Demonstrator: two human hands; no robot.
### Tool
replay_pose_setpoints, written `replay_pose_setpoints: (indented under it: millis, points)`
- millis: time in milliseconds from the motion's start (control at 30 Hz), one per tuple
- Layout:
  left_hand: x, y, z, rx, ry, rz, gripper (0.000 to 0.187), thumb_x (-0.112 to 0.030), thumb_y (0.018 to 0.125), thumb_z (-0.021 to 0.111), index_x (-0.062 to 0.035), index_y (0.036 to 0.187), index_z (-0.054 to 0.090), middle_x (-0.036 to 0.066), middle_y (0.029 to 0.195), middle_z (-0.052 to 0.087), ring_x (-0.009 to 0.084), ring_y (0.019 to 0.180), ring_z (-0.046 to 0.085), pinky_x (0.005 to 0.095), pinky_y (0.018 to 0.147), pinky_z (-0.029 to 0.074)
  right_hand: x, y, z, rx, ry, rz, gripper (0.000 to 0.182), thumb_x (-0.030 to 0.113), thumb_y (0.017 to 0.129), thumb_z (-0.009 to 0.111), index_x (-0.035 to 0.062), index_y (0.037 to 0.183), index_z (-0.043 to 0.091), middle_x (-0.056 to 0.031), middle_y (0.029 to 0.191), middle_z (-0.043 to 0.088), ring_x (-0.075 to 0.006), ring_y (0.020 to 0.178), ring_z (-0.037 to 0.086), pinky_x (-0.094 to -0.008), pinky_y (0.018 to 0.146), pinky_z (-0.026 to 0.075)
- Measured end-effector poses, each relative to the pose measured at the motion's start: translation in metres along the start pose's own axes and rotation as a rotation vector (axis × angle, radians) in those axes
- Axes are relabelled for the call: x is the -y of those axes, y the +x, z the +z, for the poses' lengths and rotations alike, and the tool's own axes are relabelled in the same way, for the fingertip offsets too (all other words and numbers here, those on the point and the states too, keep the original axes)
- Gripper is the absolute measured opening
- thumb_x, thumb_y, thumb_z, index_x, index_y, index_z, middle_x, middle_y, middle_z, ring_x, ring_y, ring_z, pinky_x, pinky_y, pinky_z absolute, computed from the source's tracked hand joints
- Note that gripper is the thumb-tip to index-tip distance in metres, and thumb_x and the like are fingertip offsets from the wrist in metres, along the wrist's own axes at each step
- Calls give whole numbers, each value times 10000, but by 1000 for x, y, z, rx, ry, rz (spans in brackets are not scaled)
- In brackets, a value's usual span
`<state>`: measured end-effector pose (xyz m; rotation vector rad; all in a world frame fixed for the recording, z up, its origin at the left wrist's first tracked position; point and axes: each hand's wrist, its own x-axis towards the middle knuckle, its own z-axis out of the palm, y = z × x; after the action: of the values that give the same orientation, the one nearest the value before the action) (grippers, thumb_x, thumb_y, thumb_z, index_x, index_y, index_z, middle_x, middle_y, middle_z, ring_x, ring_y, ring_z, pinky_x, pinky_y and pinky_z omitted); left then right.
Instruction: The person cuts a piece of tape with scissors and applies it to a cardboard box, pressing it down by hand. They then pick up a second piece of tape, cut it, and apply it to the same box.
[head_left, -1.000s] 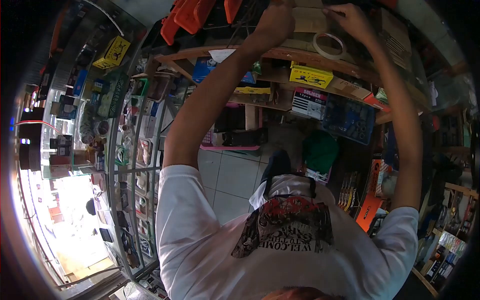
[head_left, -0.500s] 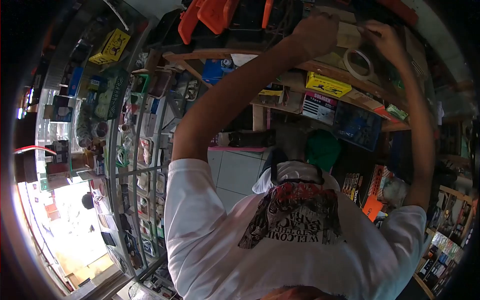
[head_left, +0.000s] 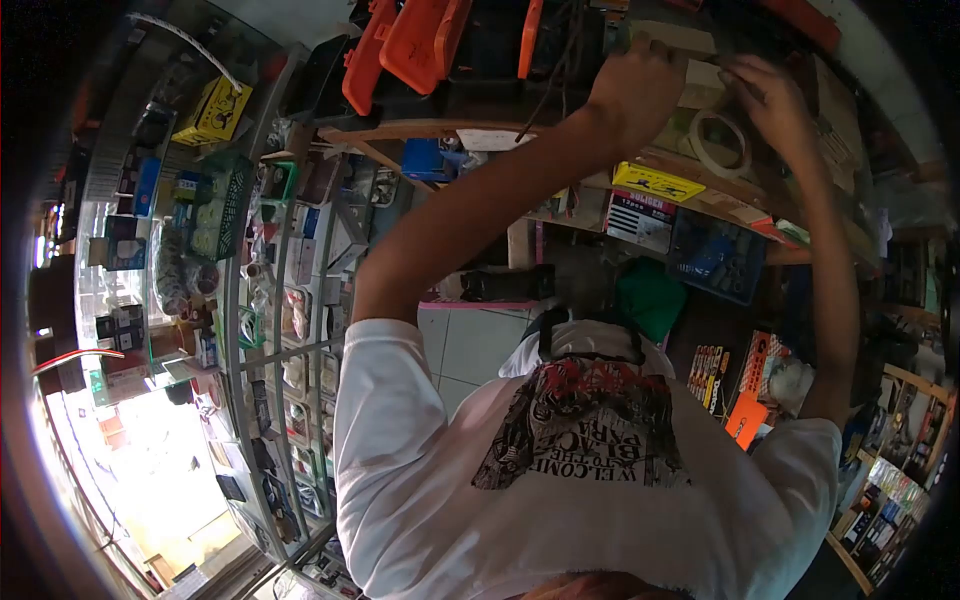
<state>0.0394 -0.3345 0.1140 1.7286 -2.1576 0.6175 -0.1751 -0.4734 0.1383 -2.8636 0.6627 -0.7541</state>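
My left hand [head_left: 635, 95] is raised at the top of the view with its fingers curled beside a small tan block or packet [head_left: 704, 84]; what it holds is hidden. My right hand [head_left: 775, 98] is on the other side of the tan piece, thumb and fingers pinched close together, and what lies between them is too small to make out. A roll of tape [head_left: 718, 142] stands just below, between the two hands. Behind it runs a wooden shelf [head_left: 745, 188] with flat brown cardboard pieces [head_left: 672, 38] above the hands.
Orange and black cases [head_left: 415, 45] fill the upper left shelf. A yellow box [head_left: 657, 182], a Soligen box [head_left: 640, 220] and a blue basket [head_left: 715, 258] sit below my hands. A glass display cabinet [head_left: 235, 330] lines the left. An orange package [head_left: 745, 418] lies at right.
The view has shifted slightly, so the shelves and cabinet appear a little lower. My left hand's fingers have moved slightly by the tan piece; both hands stay close together.
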Motion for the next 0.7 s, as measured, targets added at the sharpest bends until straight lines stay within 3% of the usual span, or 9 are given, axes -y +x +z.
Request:
replay_pose_setpoints:
  millis: [100, 200, 267, 400, 500, 633, 700]
  points:
    - [-15, -3, 1, -45, 58, -66, 405, -128, 821, 691, 6, 1199, 634, 152, 1099, 668, 326, 1123, 615, 451, 846, 566, 28, -8, -8, -8, -132, -14, 376, 100, 917, 697, 34, 1285, 668, -136, 1271, 680, -356, 1132, 658, -418, 979, 519]
    - [-25, -6, 4, -37, 177, -96, 423, -156, 833, 682, -3, 1224, 626, 145, 1139, 649, 297, 1096, 597, 432, 869, 526, 26, -11, -10, 34, -106, -45, 427, 131, 916, 718, 46, 1329, 649, -127, 1314, 662, -368, 1169, 631, -431, 1014, 503]
    - [-28, -10, 3, -4, 253, -111, 452, -185, 844, 669, 6, 1250, 609, 150, 1173, 636, 298, 1108, 582, 436, 890, 499, 26, -19, -7, 45, -154, -11, 450, 149, 927, 719, 76, 1364, 636, -119, 1396, 621, -364, 1230, 605, -428, 1048, 494]
    - [-39, -15, 9, 20, 277, -170, 544, -251, 862, 651, 30, 1320, 572, 181, 1270, 602, 319, 1141, 550, 472, 933, 472, 25, -25, -10, 107, 48, 47, 468, 168, 932, 719, 101, 1386, 626, -118, 1470, 571, -345, 1328, 557, -430, 1112, 464]
    - [-46, -16, 12, -52, 340, -218, 646, -283, 856, 661, 52, 1393, 529, 225, 1367, 557, 346, 1173, 537, 484, 958, 470, 28, -26, -17, 127, 64, -1, 473, 176, 924, 727, 114, 1383, 630, -120, 1480, 563, -344, 1332, 555, -433, 1121, 461]
    - [-48, -18, 17, 24, 341, -225, 621, -269, 950, 568, 17, 1491, 459, 225, 1558, 426, 389, 1313, 454, 502, 1028, 407, 18, -23, -27, 110, 205, 34, 432, 195, 943, 727, 104, 1359, 650, -117, 1383, 650, -331, 1310, 591, -432, 1090, 479]
    - [-48, -19, 19, 8, 318, -225, 609, -262, 957, 554, 14, 1492, 459, 223, 1571, 417, 394, 1343, 438, 513, 1035, 411, 15, -19, -37, 28, 282, 145, 379, 244, 982, 702, 101, 1331, 673, -113, 1252, 721, -244, 1210, 659, -374, 1033, 501]
